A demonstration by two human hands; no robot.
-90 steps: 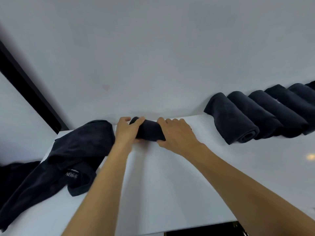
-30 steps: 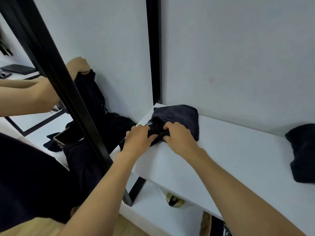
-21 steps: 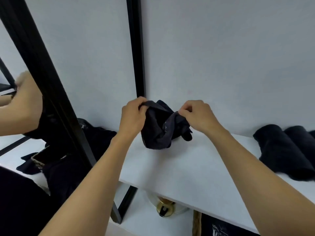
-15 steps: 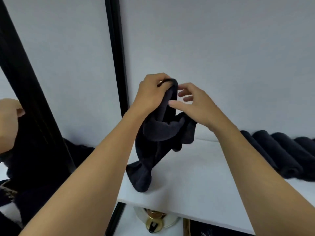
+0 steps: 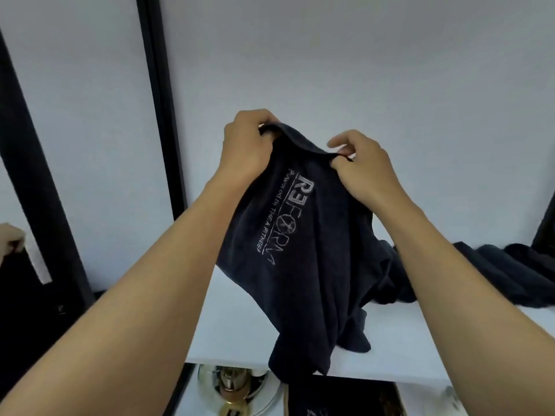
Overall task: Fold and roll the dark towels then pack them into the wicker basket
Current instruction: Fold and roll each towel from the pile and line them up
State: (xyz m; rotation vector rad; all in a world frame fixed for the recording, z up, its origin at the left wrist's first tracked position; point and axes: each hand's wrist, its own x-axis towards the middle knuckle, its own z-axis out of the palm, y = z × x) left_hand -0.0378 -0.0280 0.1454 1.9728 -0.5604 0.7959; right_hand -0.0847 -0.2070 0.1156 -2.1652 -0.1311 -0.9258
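A dark towel with pale printed lettering hangs unfolded in front of me, above the white shelf. My left hand grips its upper left edge. My right hand pinches the top edge a little to the right. The towel's lower end drapes onto the shelf and over its front edge. Rolled dark towels lie in a row at the right on the shelf, partly hidden by my right arm. The wicker basket is not in view.
A black-framed mirror stands at the left and reflects a hand and dark cloth. A black vertical bar runs up the white wall. Below the shelf sits a round gold and white object beside a dark item.
Both hands took a crumpled towel off the shelf's left end and lifted it. It has since opened out, and my hands have moved apart along its top edge.
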